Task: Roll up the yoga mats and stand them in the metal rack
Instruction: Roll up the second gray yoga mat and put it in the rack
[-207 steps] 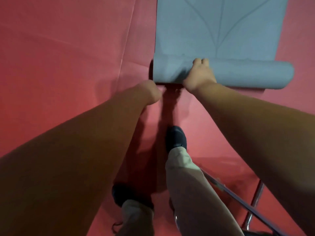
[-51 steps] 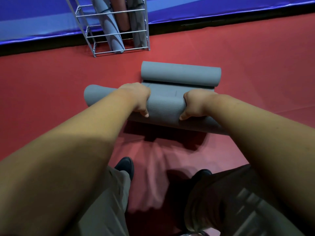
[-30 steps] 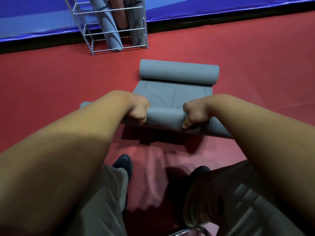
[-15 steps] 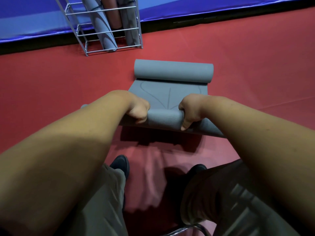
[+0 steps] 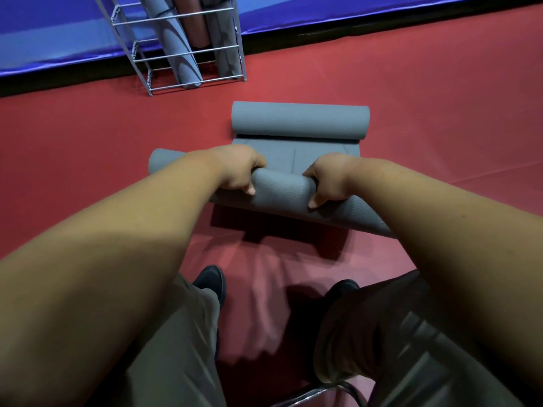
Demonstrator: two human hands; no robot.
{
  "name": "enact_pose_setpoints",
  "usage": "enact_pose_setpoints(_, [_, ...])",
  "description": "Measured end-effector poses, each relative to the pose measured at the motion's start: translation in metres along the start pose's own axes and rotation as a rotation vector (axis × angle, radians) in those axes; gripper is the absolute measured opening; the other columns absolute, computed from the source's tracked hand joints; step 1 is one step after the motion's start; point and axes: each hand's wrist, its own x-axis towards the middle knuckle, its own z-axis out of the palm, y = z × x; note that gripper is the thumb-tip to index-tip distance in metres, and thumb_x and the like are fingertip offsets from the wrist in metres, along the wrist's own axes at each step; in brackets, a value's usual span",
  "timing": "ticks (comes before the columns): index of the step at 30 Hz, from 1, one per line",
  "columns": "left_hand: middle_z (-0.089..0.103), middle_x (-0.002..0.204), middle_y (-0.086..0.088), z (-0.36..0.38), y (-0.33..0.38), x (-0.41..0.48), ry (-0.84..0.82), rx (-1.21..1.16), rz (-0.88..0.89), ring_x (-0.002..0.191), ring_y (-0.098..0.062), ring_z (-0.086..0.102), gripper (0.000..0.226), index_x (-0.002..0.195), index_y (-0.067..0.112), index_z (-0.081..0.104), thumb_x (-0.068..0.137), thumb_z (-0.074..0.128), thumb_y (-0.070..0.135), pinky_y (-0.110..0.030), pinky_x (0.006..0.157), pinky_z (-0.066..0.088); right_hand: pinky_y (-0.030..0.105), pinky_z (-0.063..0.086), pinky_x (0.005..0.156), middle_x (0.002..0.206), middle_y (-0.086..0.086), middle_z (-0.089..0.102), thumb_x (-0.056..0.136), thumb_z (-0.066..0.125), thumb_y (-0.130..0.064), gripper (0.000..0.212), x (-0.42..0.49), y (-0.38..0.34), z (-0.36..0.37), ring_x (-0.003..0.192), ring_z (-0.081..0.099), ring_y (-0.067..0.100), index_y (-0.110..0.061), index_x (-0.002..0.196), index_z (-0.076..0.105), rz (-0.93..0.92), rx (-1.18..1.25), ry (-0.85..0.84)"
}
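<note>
Head view: left hand point(image 5: 238, 171) and right hand point(image 5: 329, 179) both clamp the near roll point(image 5: 280, 192) of the grey mat point(image 5: 279, 155) on the red floor point(image 5: 88, 142), short of the metal rack point(image 5: 182, 48); that roll lies skewed, so pushing on could cone it and jam the far roll point(image 5: 299, 120)

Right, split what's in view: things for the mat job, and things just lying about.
For the job: mat, gripped by left hand and right hand; rack; stored mats standing in it.
Just there: floor; blue padding; shoes.
</note>
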Motion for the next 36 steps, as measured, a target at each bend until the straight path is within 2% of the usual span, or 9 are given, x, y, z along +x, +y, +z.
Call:
enact_pose_setpoints(5, [0.066,0.133,-0.016,0.012,0.012,0.006,-0.035,0.026,0.009,0.12,-0.036,0.063,0.039,0.129,0.012,0.059,0.097,0.075,0.026,-0.03,0.085,0.042,0.031,0.044,0.085,0.126,0.008,0.072,0.089,0.081,-0.041,0.046,0.001,0.002,0.006,0.116,0.066,0.033,-0.018,0.128,0.072,0.032,-0.013,-0.031])
enact_pose_setpoints(9, [0.069,0.121,-0.015,0.014,0.02,0.006,-0.061,0.029,0.002,0.093,-0.029,0.059,0.036,0.11,0.021,0.053,0.087,0.08,0.029,-0.028,0.076,0.043,0.033,0.046,0.088,0.129,0.012,0.07,0.092,0.076,-0.034,0.042,0.0,0.002,0.011,0.118,0.064,0.035,-0.014,0.129,0.068,0.014,-0.028,-0.05])
enact_pose_setpoints(12, [0.064,0.103,-0.007,0.011,0.023,0.003,-0.091,0.064,-0.019,0.089,-0.028,0.058,0.054,0.106,0.02,0.055,0.075,0.094,0.043,-0.028,0.074,0.044,0.032,0.045,0.088,0.131,0.013,0.069,0.091,0.075,-0.029,0.044,-0.001,0.003,0.011,0.118,0.064,0.034,-0.014,0.132,0.066,0.018,0.016,-0.059])
enact_pose_setpoints(16, [0.066,0.1,-0.01,0.011,0.024,0.008,-0.074,0.087,-0.047,0.087,-0.031,0.06,0.058,0.111,0.008,0.069,0.076,0.093,0.047,-0.03,0.072,0.045,0.034,0.048,0.1,0.145,0.013,0.063,0.086,0.082,-0.027,0.075,-0.001,0.004,0.007,0.13,0.06,0.032,-0.017,0.153,0.05,0.025,0.14,-0.067])
enact_pose_setpoints(19, [0.069,0.099,-0.009,0.011,0.023,0.009,-0.077,0.045,-0.055,0.086,-0.029,0.062,0.038,0.101,0.014,0.068,0.08,0.09,0.037,-0.029,0.071,0.045,0.038,0.048,0.108,0.152,0.015,0.057,0.072,0.095,-0.05,0.112,0.001,0.001,0.011,0.135,0.057,0.035,-0.01,0.16,0.038,0.031,0.108,-0.086])
enact_pose_setpoints(22, [0.07,0.091,-0.005,0.012,0.022,0.007,-0.126,0.034,-0.063,0.084,-0.027,0.066,0.032,0.102,0.013,0.071,0.08,0.086,0.031,-0.029,0.068,0.048,0.03,0.047,0.084,0.132,0.018,0.068,0.075,0.094,-0.049,0.085,0.003,-0.005,0.018,0.117,0.066,0.035,-0.002,0.137,0.06,0.052,0.019,-0.051])
enact_pose_setpoints(25, [0.073,0.092,-0.007,0.015,0.021,0.006,-0.17,0.05,-0.066,0.083,-0.027,0.068,0.031,0.103,0.012,0.074,0.08,0.085,0.029,-0.03,0.068,0.053,0.029,0.046,0.077,0.121,0.017,0.073,0.079,0.09,-0.043,0.064,0.007,-0.009,0.022,0.107,0.068,0.034,-0.003,0.124,0.071,0.036,0.023,-0.053])
enact_pose_setpoints(31, [0.062,0.1,-0.003,0.014,0.026,0.01,-0.068,0.017,-0.003,0.09,-0.027,0.058,0.051,0.104,0.02,0.055,0.074,0.095,0.032,-0.03,0.07,0.039,0.031,0.045,0.079,0.12,0.015,0.072,0.071,0.095,-0.046,0.066,0.013,-0.001,0.02,0.106,0.067,0.036,-0.008,0.12,0.07,0.074,0.022,-0.025])
enact_pose_setpoints(36, [0.068,0.12,-0.011,0.008,0.03,0.015,0.058,0.131,0.043,0.109,-0.036,0.064,0.064,0.122,0.022,0.06,0.073,0.096,0.038,-0.036,0.078,0.046,0.031,0.045,0.077,0.099,0.003,0.069,0.064,0.097,-0.055,0.066,0.011,0.0,0.013,0.089,0.065,0.029,-0.019,0.115,0.077,0.136,0.028,-0.028])
